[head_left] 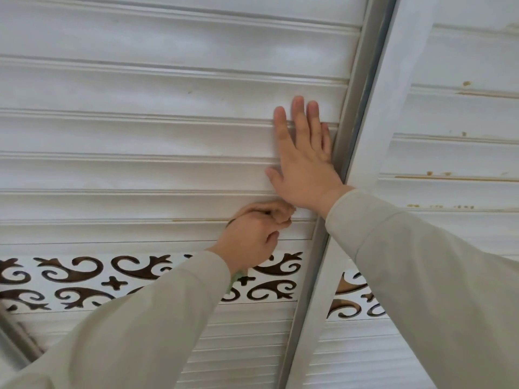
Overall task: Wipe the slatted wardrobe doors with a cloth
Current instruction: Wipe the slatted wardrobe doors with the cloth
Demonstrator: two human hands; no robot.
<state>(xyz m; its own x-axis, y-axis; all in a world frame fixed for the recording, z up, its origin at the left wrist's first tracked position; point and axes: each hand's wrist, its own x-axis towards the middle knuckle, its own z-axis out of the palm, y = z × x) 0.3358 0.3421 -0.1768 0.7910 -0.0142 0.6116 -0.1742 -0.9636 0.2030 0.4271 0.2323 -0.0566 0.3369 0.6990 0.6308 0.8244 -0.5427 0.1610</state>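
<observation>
The white slatted wardrobe door [157,88] fills the left and middle of the view. My left hand [252,237] grips a small bunched tan cloth [282,213] and holds it against a slat groove low on this door, near its right edge. A green scrap [236,279] shows under my left wrist; I cannot tell what it is. My right hand [303,161] lies flat on the slats just above, fingers straight and pointing up, beside the door's frame [354,113]. A second slatted door [460,122] stands to the right.
A band of brown scroll cut-outs [84,273] runs across both doors below my hands, with finer slats [252,346] under it. The right door's slat edges show chipped brown spots [466,84]. A grey bar [16,338] sits at the lower left.
</observation>
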